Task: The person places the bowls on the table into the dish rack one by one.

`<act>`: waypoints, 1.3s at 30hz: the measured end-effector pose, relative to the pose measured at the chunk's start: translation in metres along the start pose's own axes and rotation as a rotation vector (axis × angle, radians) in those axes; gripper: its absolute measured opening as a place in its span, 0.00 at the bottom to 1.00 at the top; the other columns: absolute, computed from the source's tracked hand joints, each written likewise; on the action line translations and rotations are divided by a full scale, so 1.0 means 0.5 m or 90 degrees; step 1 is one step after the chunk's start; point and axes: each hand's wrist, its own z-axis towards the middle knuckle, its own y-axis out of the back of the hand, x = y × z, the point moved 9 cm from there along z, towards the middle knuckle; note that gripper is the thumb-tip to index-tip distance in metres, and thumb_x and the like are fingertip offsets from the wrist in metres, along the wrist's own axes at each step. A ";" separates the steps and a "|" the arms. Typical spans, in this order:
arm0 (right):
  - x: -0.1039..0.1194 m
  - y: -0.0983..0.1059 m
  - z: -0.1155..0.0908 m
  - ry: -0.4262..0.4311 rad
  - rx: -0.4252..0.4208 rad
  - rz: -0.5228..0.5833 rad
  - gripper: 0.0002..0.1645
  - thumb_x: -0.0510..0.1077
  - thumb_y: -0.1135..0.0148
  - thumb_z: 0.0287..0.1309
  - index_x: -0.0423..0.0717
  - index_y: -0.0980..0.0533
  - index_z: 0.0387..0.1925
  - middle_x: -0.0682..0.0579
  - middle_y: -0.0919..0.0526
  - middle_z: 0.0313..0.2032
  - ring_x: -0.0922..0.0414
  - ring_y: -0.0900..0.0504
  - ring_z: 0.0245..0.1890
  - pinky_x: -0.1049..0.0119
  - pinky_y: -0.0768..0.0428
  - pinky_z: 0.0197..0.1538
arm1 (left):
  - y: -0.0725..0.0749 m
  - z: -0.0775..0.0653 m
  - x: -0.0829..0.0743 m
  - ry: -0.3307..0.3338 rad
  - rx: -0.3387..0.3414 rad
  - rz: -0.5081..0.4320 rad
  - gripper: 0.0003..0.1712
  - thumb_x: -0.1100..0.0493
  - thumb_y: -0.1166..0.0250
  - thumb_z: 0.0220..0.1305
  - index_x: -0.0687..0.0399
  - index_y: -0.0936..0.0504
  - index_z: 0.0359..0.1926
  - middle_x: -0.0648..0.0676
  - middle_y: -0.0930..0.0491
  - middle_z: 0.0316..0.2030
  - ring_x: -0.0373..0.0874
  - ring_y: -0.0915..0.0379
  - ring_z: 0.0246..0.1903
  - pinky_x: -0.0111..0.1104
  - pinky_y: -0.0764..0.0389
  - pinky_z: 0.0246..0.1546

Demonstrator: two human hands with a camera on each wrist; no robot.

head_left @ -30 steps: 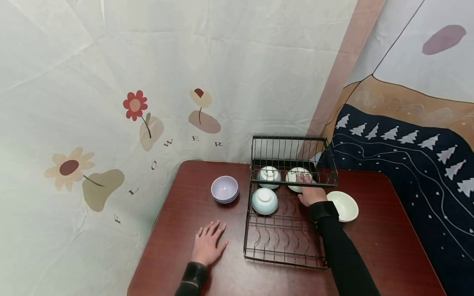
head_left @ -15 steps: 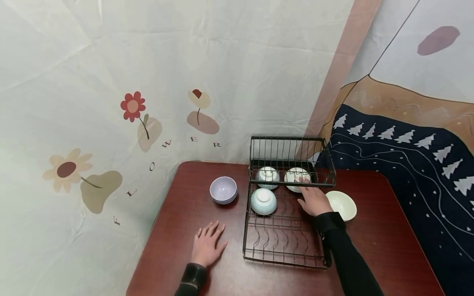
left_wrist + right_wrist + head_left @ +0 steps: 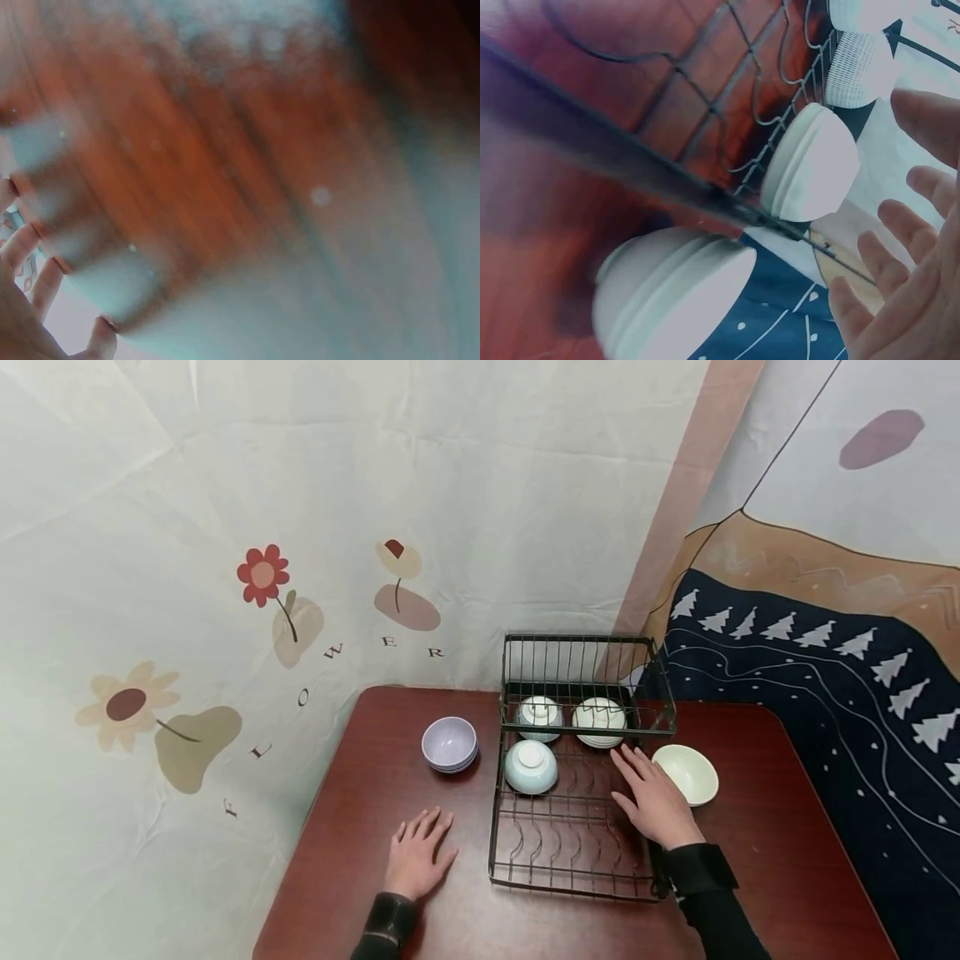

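My right hand, fingers straight and spread, hovers over the right edge of the black wire dish rack, holding nothing. Beside it, on the table, sits a cream bowl; the right wrist view shows stacked rims on these bowls. Just beyond my fingertips, white bowls lie upside down at the rack's back right. To their left rests an overturned patterned bowl, with an overturned pale blue bowl in front. My left hand rests on the table, fingers spread, left of the rack.
Stacked lavender bowls stand upright on the reddish-brown table, left of the rack. The rack's raised upper basket overhangs its back row. A printed cloth hangs behind the table.
My right hand has drawn back from the overturned white bowls, toward me and to the right, out from under the upper basket. The left hand stays where it was.
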 end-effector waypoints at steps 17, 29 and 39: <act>-0.060 -0.004 -0.171 -0.102 -0.084 0.018 0.39 0.48 0.32 0.77 0.39 0.31 0.80 0.32 0.30 0.78 0.30 0.31 0.76 0.32 0.31 0.76 | -0.010 0.002 0.008 0.001 -0.013 -0.006 0.35 0.38 0.31 0.73 0.38 0.21 0.77 0.54 0.24 0.78 0.59 0.29 0.78 0.67 0.31 0.77; -0.148 -0.085 -0.226 -0.210 0.049 0.026 0.41 0.49 0.36 0.78 0.34 0.35 0.81 0.23 0.37 0.79 0.23 0.37 0.78 0.26 0.39 0.79 | -0.006 0.002 0.006 0.002 -0.009 -0.008 0.35 0.38 0.31 0.73 0.39 0.21 0.77 0.55 0.25 0.78 0.60 0.29 0.77 0.67 0.31 0.77; -0.170 -0.118 -0.237 -0.226 0.085 0.020 0.43 0.48 0.33 0.75 0.31 0.34 0.80 0.21 0.38 0.79 0.21 0.38 0.78 0.24 0.38 0.78 | -0.010 0.003 0.005 -0.006 -0.022 -0.001 0.35 0.38 0.31 0.73 0.39 0.21 0.77 0.54 0.24 0.78 0.60 0.29 0.77 0.67 0.30 0.76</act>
